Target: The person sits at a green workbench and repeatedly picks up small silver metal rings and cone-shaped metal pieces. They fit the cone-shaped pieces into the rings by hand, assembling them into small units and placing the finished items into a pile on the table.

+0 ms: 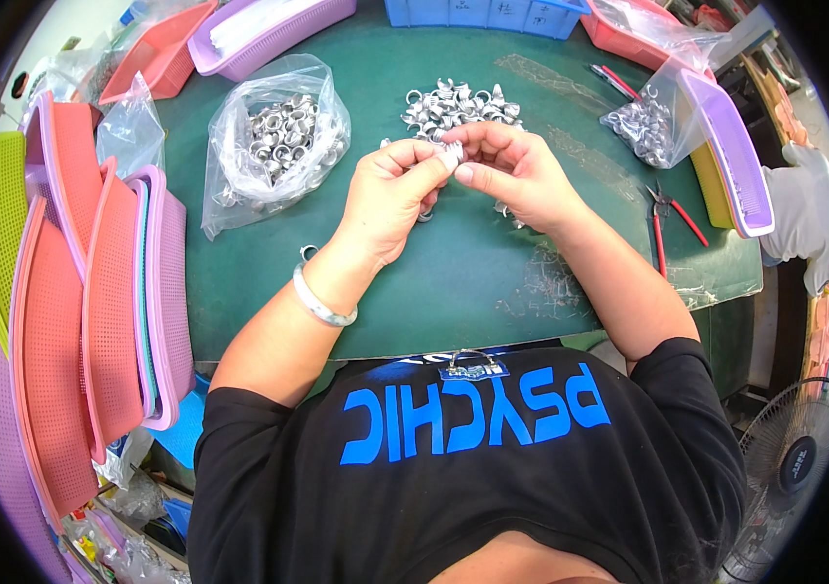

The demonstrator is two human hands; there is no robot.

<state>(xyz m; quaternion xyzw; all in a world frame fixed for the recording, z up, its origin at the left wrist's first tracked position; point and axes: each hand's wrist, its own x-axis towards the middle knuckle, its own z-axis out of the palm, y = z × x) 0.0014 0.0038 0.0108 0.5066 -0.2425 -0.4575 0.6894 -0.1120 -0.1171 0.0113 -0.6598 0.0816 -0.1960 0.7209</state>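
Over the green table, my left hand [390, 200] pinches a small silver metal ring [455, 150] between thumb and fingers. My right hand [526, 180] meets it from the other side, its curled fingertips and thumb closed around the same ring. Just beyond my hands lies a loose pile of silver rings [448, 102], partly covered by my fingers. A few more rings show under and between my hands. One stray ring [308, 252] rests on the table beside my left wrist, which wears a pale bangle [315, 300].
An open clear bag of rings [288, 136] stands left of the pile. At right are another bag of rings [643, 127] and red-handled cutters [665, 209]. Stacked plastic baskets [112, 311] line the left edge; a blue bin [487, 15] stands at the back.
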